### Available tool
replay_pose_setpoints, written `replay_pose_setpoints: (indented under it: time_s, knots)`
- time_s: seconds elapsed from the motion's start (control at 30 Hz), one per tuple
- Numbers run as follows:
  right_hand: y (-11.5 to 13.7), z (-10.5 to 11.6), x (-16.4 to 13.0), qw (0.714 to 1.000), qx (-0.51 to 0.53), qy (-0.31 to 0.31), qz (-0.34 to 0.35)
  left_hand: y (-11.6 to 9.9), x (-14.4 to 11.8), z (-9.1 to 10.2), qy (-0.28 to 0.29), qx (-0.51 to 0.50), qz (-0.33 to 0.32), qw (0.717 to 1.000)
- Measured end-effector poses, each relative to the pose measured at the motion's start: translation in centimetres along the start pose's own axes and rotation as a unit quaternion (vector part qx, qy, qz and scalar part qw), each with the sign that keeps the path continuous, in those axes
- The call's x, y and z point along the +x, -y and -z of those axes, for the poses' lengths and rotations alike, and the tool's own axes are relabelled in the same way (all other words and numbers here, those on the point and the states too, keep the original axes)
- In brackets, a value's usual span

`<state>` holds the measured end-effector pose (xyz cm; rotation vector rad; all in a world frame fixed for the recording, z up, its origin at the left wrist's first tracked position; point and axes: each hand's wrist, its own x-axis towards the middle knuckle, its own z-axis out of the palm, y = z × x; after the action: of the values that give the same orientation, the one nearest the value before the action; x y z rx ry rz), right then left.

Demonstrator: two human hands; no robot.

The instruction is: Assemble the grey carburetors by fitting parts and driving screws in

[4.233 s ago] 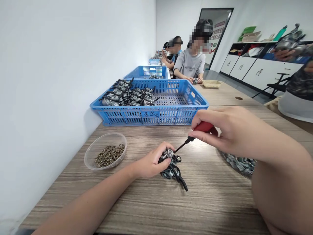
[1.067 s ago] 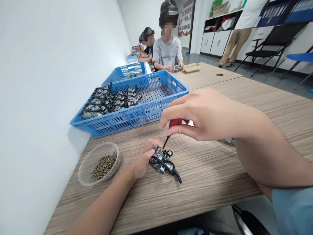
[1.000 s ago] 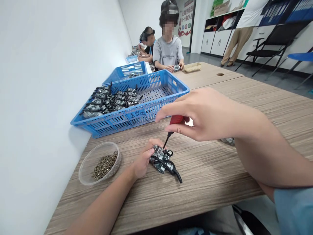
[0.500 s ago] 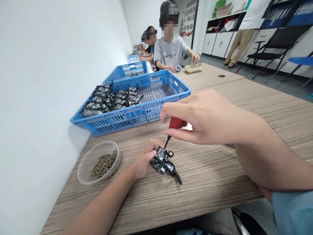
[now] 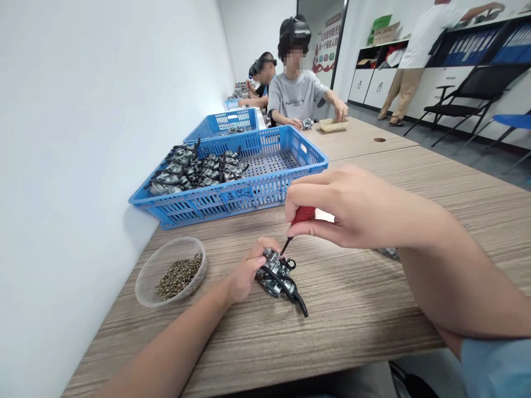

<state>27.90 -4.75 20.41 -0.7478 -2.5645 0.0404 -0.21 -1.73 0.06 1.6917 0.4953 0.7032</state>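
My left hand (image 5: 249,271) grips a small metal carburetor (image 5: 276,276) with black rubber hoses, resting on the wooden table. A screwdriver (image 5: 302,214) with a red handle and dark shaft is held in my right hand (image 5: 348,207), fingers closed round the handle. Its shaft slants down to the left, and the tip meets the top of the carburetor beside my left fingertips. The exact spot under the tip is too small to make out. Left of my left hand stands a clear plastic bowl (image 5: 143,279) with many small brass-coloured screws (image 5: 180,276) inside.
Behind the carburetor lies a blue plastic crate (image 5: 249,196), its left part piled with similar carburetors (image 5: 178,168). A second blue crate (image 5: 222,120) stands beyond it. Across the table a co-worker (image 5: 296,94) reaches into a yellowish tray (image 5: 332,126). A white wall borders the left side.
The camera view has shifted slightly. My right fingers have closed further round the screwdriver handle, while my left hand keeps its hold. The co-worker's hand has lowered into the tray.
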Motion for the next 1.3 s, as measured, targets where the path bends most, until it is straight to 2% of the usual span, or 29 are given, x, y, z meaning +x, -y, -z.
replay_pose_setpoints:
  time_s: [0.2,0.3,0.43,0.53,0.67,0.9,1.3]
  knots:
    - [1.1,-0.6,0.2,0.99,-0.117,-0.026,-0.072,0.0,0.0,0.0,-0.003,-0.013,-0.001,1.0]
    - [1.2,0.0,-0.4,0.994,-0.054,0.005,-0.097,0.0,0.0,0.0,0.005,-0.007,-0.009,1.0]
    - [0.5,0.6,-1.1,0.993,0.094,0.058,-0.037,-0.2,0.1,0.1,0.006,0.006,-0.019,1.0]
    - [0.2,0.4,-0.6,0.99,0.12,0.066,-0.021,-0.2,0.2,0.1,0.002,0.019,-0.032,0.999]
    - [0.2,-0.3,0.1,0.995,0.09,0.046,-0.014,-0.1,0.4,0.0,-0.015,0.032,-0.026,0.999]
    - [0.5,-0.5,-0.1,0.997,-0.024,0.011,-0.077,-0.5,0.5,0.1,-0.006,0.069,-0.029,0.997]
    - [1.7,-0.6,-0.2,0.988,-0.082,0.007,-0.132,0.1,0.7,0.1,-0.001,0.107,-0.046,0.993]
